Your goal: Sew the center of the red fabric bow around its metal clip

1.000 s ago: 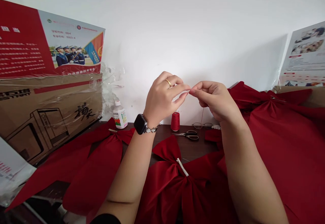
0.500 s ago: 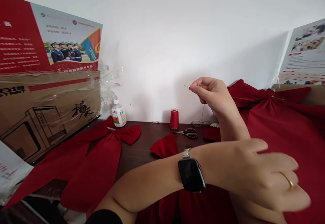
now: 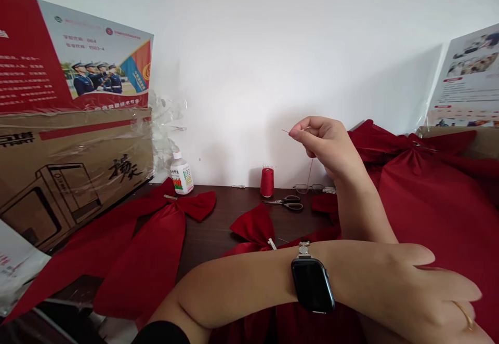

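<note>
My right hand [image 3: 323, 144] pinches a fine sewing needle [image 3: 286, 131] between thumb and fingertips, raised in front of the white wall. A thin thread [image 3: 311, 172] hangs down from that hand. My left hand [image 3: 440, 297], wearing a gold ring, lies across the lower right on red fabric [image 3: 424, 219], fingers extended and holding nothing I can see. My left forearm, with a black smartwatch [image 3: 312, 285], covers most of a red bow [image 3: 251, 227]. A small metal clip [image 3: 272, 243] shows at that bow's middle.
A dark wooden table [image 3: 210, 240] holds a red thread spool [image 3: 267, 182] with pins, scissors [image 3: 286, 203], glasses [image 3: 307, 188] and a small bottle [image 3: 181, 175]. Another red bow [image 3: 156, 240] lies at left, beside a cardboard box [image 3: 74, 177] with a poster [image 3: 93, 58] above it.
My left hand has left the needle and swung right and down onto the red fabric, its forearm now across the bow. My right hand stays raised with the needle.
</note>
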The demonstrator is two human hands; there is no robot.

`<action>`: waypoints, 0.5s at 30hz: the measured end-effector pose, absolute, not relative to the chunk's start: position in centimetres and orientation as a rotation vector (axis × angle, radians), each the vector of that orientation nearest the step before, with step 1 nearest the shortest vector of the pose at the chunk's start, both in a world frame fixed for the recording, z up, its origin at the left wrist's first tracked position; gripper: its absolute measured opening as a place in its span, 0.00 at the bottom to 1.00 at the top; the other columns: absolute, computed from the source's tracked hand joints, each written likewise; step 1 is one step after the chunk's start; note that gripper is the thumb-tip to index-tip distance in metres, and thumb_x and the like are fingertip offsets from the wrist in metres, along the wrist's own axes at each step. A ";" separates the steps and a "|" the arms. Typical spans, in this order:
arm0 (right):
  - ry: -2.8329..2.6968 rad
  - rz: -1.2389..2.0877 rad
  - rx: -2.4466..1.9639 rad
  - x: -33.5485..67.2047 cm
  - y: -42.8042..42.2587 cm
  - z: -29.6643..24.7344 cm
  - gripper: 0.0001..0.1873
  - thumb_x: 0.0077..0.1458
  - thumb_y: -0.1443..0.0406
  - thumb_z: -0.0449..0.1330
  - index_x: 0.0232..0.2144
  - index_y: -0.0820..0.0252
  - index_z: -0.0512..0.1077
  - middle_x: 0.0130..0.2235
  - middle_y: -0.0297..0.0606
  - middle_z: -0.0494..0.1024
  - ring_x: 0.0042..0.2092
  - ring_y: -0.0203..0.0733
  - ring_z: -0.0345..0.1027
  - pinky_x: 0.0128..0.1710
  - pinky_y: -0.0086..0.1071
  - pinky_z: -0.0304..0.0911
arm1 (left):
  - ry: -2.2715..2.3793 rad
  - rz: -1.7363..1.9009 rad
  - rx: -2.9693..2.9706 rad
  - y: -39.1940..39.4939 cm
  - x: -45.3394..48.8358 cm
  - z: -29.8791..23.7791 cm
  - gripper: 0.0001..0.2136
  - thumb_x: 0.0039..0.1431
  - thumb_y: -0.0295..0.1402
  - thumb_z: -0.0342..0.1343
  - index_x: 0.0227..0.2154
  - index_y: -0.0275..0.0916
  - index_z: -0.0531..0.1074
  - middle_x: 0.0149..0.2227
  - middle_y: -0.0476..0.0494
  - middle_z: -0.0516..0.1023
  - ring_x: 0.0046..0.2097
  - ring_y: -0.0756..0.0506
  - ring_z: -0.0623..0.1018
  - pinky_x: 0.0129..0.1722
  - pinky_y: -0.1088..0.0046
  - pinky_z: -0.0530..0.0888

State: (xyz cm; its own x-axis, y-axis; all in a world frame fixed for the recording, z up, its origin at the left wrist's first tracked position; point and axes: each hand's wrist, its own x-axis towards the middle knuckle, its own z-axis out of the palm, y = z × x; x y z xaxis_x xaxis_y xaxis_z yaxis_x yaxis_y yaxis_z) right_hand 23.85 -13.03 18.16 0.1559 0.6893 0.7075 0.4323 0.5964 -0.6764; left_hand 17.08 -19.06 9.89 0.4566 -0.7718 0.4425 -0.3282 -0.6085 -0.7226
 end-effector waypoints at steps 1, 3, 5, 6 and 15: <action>-1.473 0.233 -1.005 23.9 -13.0 18.1 0.06 0.52 0.63 0.61 0.28 0.62 0.71 0.17 0.27 0.57 0.20 0.27 0.47 0.21 0.28 0.40 | 0.919 -1.088 -2.153 -19.0 17.2 9.9 0.14 0.52 0.24 0.52 0.17 0.46 0.75 0.21 0.53 0.33 0.25 0.50 0.58 0.21 0.77 0.59; -1.469 0.228 -1.009 23.8 -12.9 18.1 0.06 0.53 0.64 0.61 0.28 0.62 0.71 0.18 0.28 0.58 0.20 0.27 0.47 0.20 0.28 0.40 | 0.908 -1.138 -2.159 -19.0 17.4 9.8 0.15 0.51 0.23 0.52 0.16 0.47 0.75 0.21 0.53 0.33 0.25 0.50 0.58 0.22 0.77 0.59; -1.468 0.224 -1.007 23.8 -12.9 18.1 0.06 0.53 0.64 0.61 0.28 0.61 0.71 0.18 0.28 0.59 0.20 0.27 0.47 0.20 0.28 0.41 | 0.922 -1.177 -2.171 -19.1 17.6 9.6 0.17 0.50 0.21 0.52 0.16 0.49 0.76 0.22 0.53 0.32 0.25 0.51 0.59 0.22 0.78 0.59; -1.470 0.223 -1.005 23.8 -12.9 18.1 0.06 0.53 0.64 0.61 0.28 0.61 0.71 0.18 0.29 0.59 0.20 0.27 0.47 0.20 0.28 0.41 | 0.940 -1.200 -2.173 -19.1 17.7 9.5 0.17 0.49 0.20 0.52 0.15 0.50 0.77 0.23 0.53 0.31 0.24 0.51 0.60 0.22 0.78 0.58; -1.468 0.224 -1.008 23.7 -13.0 18.1 0.07 0.53 0.63 0.61 0.27 0.62 0.71 0.17 0.27 0.57 0.20 0.27 0.46 0.21 0.27 0.41 | 1.059 -1.242 -2.218 -18.9 18.2 9.1 0.18 0.51 0.21 0.54 0.14 0.49 0.77 0.14 0.50 0.61 0.22 0.55 0.69 0.18 0.79 0.62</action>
State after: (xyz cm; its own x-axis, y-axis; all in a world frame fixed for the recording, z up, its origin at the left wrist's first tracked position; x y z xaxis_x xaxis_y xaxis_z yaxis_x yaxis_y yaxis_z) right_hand 23.69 -13.03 18.13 0.1635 0.6827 0.7122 0.4398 0.5958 -0.6721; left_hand 18.19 -18.94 9.10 0.3234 -0.7668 0.5544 -0.4260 -0.6412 -0.6383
